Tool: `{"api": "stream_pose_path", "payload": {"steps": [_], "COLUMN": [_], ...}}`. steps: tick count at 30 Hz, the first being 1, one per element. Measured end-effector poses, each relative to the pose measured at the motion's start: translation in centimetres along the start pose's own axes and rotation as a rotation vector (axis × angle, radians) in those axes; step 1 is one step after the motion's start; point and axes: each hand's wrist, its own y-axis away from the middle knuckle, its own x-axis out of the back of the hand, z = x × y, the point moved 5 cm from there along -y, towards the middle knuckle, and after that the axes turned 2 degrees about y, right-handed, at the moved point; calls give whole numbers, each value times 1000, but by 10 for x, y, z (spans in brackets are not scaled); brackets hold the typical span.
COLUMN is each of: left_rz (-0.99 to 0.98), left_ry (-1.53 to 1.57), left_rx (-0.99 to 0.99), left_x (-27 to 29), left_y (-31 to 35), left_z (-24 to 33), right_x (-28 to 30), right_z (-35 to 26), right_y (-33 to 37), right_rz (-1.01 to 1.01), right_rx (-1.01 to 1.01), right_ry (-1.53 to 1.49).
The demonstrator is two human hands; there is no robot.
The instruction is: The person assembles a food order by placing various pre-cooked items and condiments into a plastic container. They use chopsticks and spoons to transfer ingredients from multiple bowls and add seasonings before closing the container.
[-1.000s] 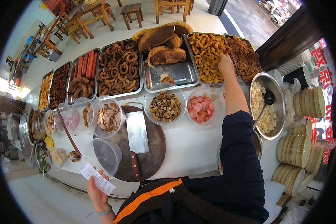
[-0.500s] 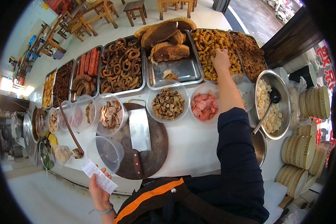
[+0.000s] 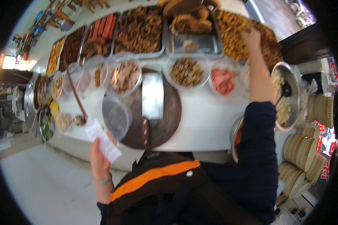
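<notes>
My left hand (image 3: 100,159) is closed on a white paper slip (image 3: 104,141), held between thumb and fingers in front of the counter. My right arm stretches far forward. Its hand (image 3: 251,39) is over the tray of yellow-brown fried pieces (image 3: 229,32), near the side toward a tray of darker brown shredded pieces (image 3: 271,45). Blur hides what its fingers do. A cleaver (image 3: 153,97) lies on the round wooden chopping board (image 3: 171,127). At the board's left edge a clear plastic tub (image 3: 116,117) stands with nothing visible in it.
Clear tubs hold chopped brown pieces (image 3: 186,72), pink slices (image 3: 222,80) and pale meat (image 3: 124,77). Large meat chunks (image 3: 191,22) fill the back of one tray. A steel bowl (image 3: 294,112) with a ladle stands right, beside stacked bowls (image 3: 298,150). Tongs (image 3: 75,90) lie left.
The view has shifted, so the counter sits higher in the picture. My right hand has moved rightward over the fried pieces, toward the darker tray. My left hand still holds the slip.
</notes>
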Motion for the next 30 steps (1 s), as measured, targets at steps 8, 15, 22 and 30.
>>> {"api": "stream_pose_path", "payload": {"steps": [8,15,22,30], "left_rz": [-265,-530,-633,-671], "left_ry": [-58,-54,-108,-114], "left_rx": [51,148,246,232], "left_x": [22,51,69,80], "left_y": [-11,-20,-22,-19], "left_z": [18,30,38,44], "right_x": [75,84,72,61], "right_z": [-131,-253,-303,-327], "right_y": [114,257,353,364], "right_rz": [206,80,48,155], "right_rx": [228,331,362,425], "right_ry": [-184,-318,-570,-439]}}
